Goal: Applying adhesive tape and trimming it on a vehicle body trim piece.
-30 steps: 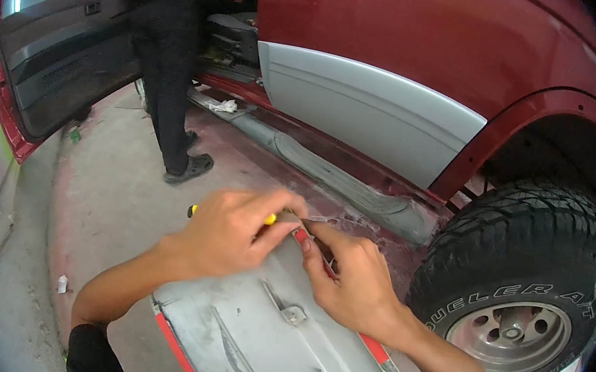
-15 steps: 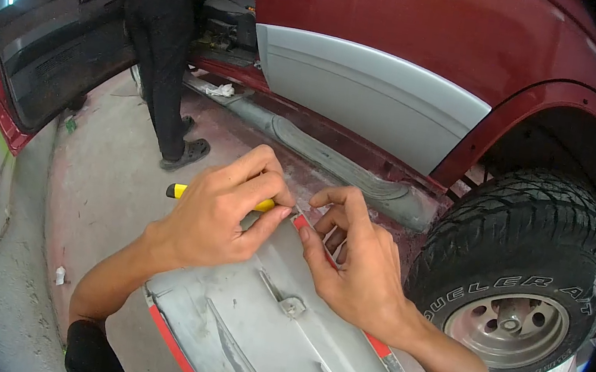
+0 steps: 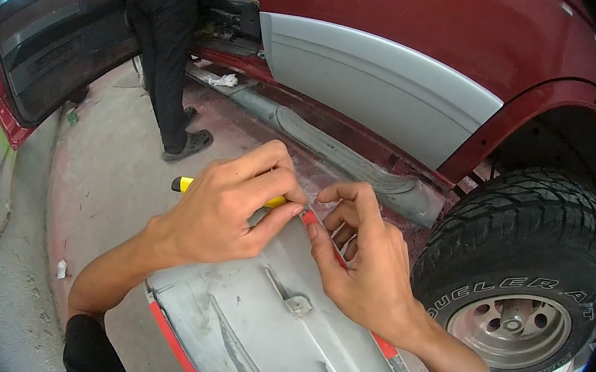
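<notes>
The grey trim panel [image 3: 253, 353] fills the view's six o'clock, with one red edge strip [image 3: 179, 349] toward seven and another [image 3: 384, 346] running from the centre toward five. A small bracket [image 3: 299, 305] stands up on its surface, and dark scuffs mark the side toward seven.

The left hand [image 3: 235, 208], just off centre toward eight o'clock, is closed around a yellow tool with a black end [image 3: 187, 184]; that end juts out toward nine. Its thumb and forefinger meet at the upper end of the second strip; whether they also pinch the strip is hidden.

The right hand [image 3: 364, 259], toward four o'clock, sets its thumb on that strip. The forefinger is bent and apart from the thumb; I cannot tell whether the other curled fingers press the panel's edge.

A thick-treaded tyre [image 3: 528, 209] stands at three o'clock. At one is the silver lower cladding [image 3: 379, 87] of a red vehicle [image 3: 411, 9], with a grey side step [image 3: 319, 140] below it. A co-worker in black [image 3: 163, 10] stands between ten and eleven, beside an open door [image 3: 53, 41].
</notes>
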### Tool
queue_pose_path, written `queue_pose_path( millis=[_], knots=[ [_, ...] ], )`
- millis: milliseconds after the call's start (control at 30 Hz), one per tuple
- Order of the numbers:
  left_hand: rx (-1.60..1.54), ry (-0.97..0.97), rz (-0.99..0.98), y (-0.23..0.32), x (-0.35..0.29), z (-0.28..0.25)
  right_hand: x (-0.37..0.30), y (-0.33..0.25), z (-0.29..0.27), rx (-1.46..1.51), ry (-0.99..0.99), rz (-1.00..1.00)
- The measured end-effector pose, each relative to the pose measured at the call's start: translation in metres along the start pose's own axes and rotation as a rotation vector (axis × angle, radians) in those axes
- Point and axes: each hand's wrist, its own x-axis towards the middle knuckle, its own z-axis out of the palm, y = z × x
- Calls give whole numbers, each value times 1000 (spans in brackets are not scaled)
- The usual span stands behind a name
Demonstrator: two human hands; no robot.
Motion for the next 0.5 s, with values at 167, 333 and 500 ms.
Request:
queue_pose_path(
  millis=[167,333,500],
  knots=[
    [13,-11,3,2,-1,-1,-1,-1,-1,-11,-1,-9],
    [32,-32,3,-2,0,2,0,1,1,-37,38,-28],
    [69,-13,34,-3,-2,1,1,-1,1,-146,147,-153]
  ],
)
